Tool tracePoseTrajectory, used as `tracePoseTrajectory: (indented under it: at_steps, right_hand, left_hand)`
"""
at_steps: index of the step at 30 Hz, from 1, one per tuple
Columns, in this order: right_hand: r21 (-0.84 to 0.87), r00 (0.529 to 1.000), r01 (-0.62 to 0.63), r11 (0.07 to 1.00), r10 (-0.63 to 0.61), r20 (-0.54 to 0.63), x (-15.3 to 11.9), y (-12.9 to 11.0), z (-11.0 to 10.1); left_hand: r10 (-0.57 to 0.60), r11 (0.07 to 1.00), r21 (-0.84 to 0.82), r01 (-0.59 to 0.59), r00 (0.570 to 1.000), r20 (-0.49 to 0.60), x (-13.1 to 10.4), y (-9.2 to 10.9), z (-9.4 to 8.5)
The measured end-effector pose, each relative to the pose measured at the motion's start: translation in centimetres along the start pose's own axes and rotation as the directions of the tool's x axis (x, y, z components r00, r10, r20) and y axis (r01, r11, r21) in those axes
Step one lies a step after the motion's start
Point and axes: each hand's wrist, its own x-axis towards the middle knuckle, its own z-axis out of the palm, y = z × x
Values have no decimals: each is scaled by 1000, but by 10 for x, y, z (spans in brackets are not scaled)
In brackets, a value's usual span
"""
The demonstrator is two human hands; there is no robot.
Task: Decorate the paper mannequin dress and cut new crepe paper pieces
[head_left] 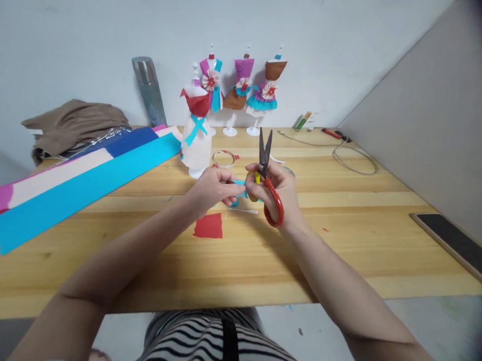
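Observation:
My left hand (211, 192) is closed in a pinch on a small piece of blue crepe paper (239, 189). Close beside it, the fingertips of my right hand (286, 193) meet the same blue piece. Scissors (261, 156) with dark blades and a red handle hang on my right hand, blades pointing up and slightly apart. Below the hands, a red paper square (208, 226) lies on the wooden table (157, 273). Just behind my left hand stands a small dress-form mannequin (197, 148) in a red top, blue bow and pale skirt.
Three more dressed mannequins (244, 68) stand along the wall. Long crepe paper strips (90, 184) and a brown cloth (74, 122) lie at left, near a steel bottle (149, 93). A ring-shaped roll (223, 158), a cable (337, 155) and a phone (457, 246) also rest there.

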Motion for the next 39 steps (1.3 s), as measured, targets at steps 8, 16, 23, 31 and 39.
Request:
tracePoseTrajectory:
  at_steps: [8, 16, 23, 31, 39]
  right_hand:
    - [110, 996, -41, 993, 50, -77, 1, 8, -2]
    - [187, 985, -72, 980, 99, -141, 3, 12, 1]
    - [130, 994, -70, 989, 81, -77, 0, 14, -1]
    - [-13, 985, -8, 1000, 10, 172, -6, 5, -1]
    - [-108, 937, -4, 994, 41, 348, -12, 9, -2]
  left_hand:
    - [-45, 977, -206, 63, 995, 90, 6, -8, -9]
    - [25, 972, -237, -3, 996, 88, 2, -17, 7]
    - [-16, 972, -234, -2, 997, -76, 2, -13, 7]
    - [85, 957, -265, -116, 988, -127, 0, -4, -5]
    - [118, 956, -254, -146, 986, -120, -5, 7, -18]
